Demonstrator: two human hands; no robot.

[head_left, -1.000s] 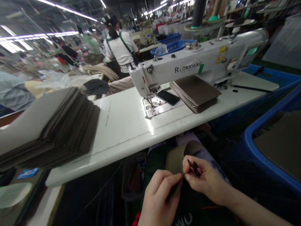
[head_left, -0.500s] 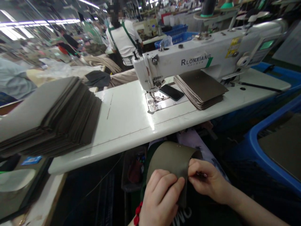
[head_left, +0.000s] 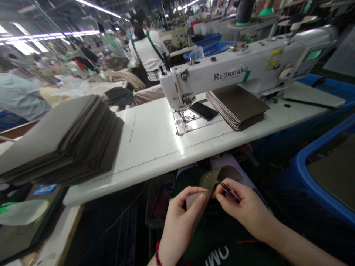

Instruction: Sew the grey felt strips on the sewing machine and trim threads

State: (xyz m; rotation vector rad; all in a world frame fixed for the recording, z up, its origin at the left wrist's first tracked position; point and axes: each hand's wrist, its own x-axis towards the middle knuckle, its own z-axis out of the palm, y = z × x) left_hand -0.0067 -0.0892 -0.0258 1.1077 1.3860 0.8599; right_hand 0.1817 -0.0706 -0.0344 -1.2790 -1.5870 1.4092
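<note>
My left hand (head_left: 184, 218) is closed on a grey-brown leather-like panel (head_left: 209, 180), its thumb on top near the edge. The panel curls over above my lap, with its far end bending to the right. In my right hand (head_left: 241, 203) is a pair of small dark thread snips (head_left: 229, 190), with slim pointed blades aimed at the panel's edge. My right fingertips are close against that edge; whether they also pinch the panel is hidden. Both hands are below the front edge of the white sewing table (head_left: 149, 147).
A sewing machine (head_left: 205, 75) stands on the table, with a phone (head_left: 203, 111) beside its needle. Stacked brown panels (head_left: 238, 101) lie under its arm; a taller stack (head_left: 91, 144) is at left. A blue bin (head_left: 302, 162) stands at right. A person (head_left: 149, 50) sits beyond.
My left hand has turned so the thumb is on top, and the panel is now folded more tightly. My right hand has rotated, bringing the snips' blades into sight at the panel's edge.
</note>
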